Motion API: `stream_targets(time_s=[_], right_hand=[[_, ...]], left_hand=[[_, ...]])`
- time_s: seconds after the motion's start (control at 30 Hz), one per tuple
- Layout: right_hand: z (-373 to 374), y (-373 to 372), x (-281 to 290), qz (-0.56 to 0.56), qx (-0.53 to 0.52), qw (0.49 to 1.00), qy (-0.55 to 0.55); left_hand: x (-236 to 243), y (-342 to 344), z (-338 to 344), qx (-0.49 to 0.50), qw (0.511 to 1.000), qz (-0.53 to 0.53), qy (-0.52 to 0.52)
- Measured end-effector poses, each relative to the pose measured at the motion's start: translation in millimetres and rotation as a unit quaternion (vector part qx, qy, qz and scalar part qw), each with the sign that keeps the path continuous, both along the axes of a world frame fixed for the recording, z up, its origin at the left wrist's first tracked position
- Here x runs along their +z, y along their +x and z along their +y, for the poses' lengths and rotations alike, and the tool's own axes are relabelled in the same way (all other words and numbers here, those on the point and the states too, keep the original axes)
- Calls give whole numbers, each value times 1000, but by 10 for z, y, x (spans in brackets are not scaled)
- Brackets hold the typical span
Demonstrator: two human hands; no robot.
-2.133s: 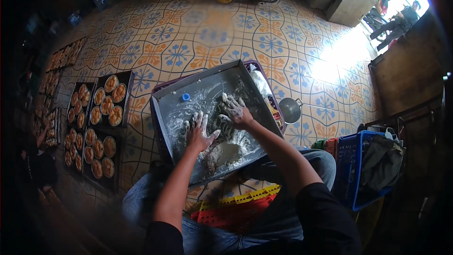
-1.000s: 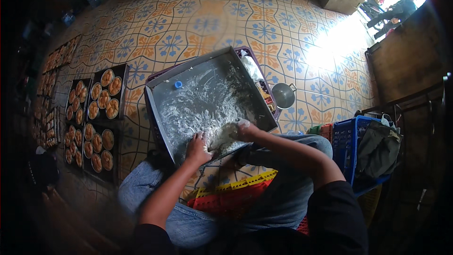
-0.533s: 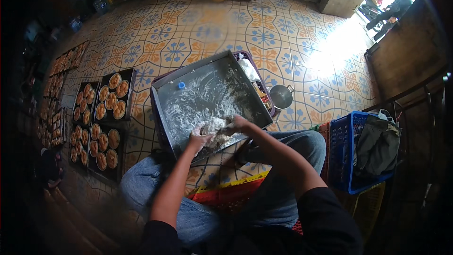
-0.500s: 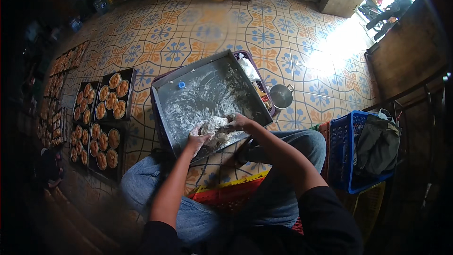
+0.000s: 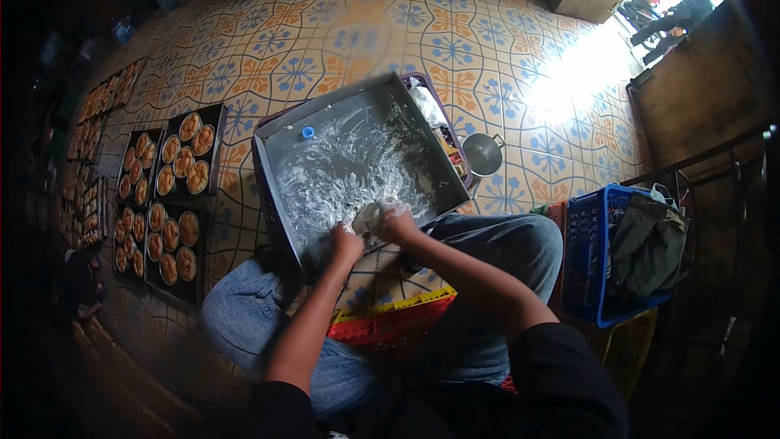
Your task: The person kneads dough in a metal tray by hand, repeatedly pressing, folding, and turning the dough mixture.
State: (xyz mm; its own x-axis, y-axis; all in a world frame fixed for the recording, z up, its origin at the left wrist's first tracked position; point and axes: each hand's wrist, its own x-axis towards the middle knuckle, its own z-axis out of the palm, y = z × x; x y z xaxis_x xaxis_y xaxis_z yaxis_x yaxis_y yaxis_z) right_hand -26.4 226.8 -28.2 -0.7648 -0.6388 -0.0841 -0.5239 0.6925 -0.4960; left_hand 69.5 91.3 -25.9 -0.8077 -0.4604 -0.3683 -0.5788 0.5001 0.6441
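Note:
A lump of floury dough (image 5: 370,217) lies at the near edge of a large square metal tray (image 5: 294,175) dusted with white flour. My left hand (image 5: 348,241) is closed against the dough's left side. From the right, my right hand (image 5: 396,223) grips the dough with its fingers curled down over it. Both hands are whitened with flour and partly hide the lump. Farther off in the tray sits a small round blue plastic piece (image 5: 308,132).
A purple crate (image 5: 439,97) under the tray holds a white bag (image 5: 426,107). Right of it stands a metal pot (image 5: 483,154). A blue crate (image 5: 583,260) with dark cloth is at my right. Black baking trays (image 5: 213,118) with round filled tins lie left.
My hands have moved from cupping the dough's sides with fingers spread to pressing down on it with curled fingers. Less of the dough shows now. The view has shifted slightly.

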Motion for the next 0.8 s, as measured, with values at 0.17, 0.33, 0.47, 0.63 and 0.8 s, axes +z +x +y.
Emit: stream_targets(time_s=[0.17,0.33,0.47,0.63,0.8], right_hand=[[-141,117,-163,-39,-57,993,-95],[35,-390,-596,-167,-111,971,-129],[117,-526,-212,-458,-178,832,-258],[13,-546,353,-116,-53,966,-224],[22,-565,46,-175,68,981,-37]], left_hand=[[-203,71,52,67,997,3,48],[-316,-29,-28,122,946,85,287],[212,13,-234,54,967,76,236],[272,116,-718,126,959,135,214],[205,-11,-841,184,948,127,225]])
